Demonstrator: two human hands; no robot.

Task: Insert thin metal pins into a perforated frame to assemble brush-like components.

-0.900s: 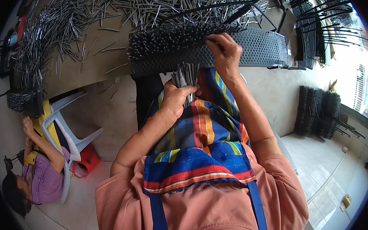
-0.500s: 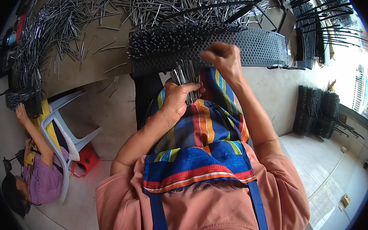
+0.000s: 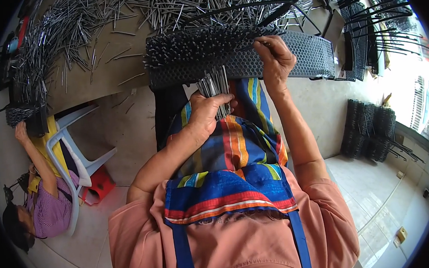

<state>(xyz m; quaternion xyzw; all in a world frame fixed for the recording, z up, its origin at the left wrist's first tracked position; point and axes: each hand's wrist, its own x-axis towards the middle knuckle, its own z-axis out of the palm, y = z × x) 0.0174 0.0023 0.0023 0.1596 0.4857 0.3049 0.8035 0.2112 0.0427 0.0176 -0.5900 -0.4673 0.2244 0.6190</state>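
A bundle of thin grey metal strips (image 3: 214, 85) stands upright in my left hand (image 3: 206, 110), its fingers wrapped around the lower part and the thumb across the front. Beyond it lies a long black panel (image 3: 308, 54) full of round holes. Many strips (image 3: 184, 47) stick up from the holes on its left and back part. My right hand (image 3: 279, 59) is over the panel's middle, right of those standing strips, with fingers pinched together. A small dark tip shows at the fingertips, too little to identify.
Loose metal strips (image 3: 192, 5) are heaped on the brown table (image 3: 122, 73) behind the panel. A black bar (image 3: 295, 1) slants over the right side. At left another person (image 3: 54, 207) works beside a pale blue plastic chair (image 3: 60, 138). Black mesh rolls (image 3: 366, 129) stand at right.
My right hand has moved right and slightly away from me, from the panel's near edge to over its holes. The left hand keeps its grip on the bundle.
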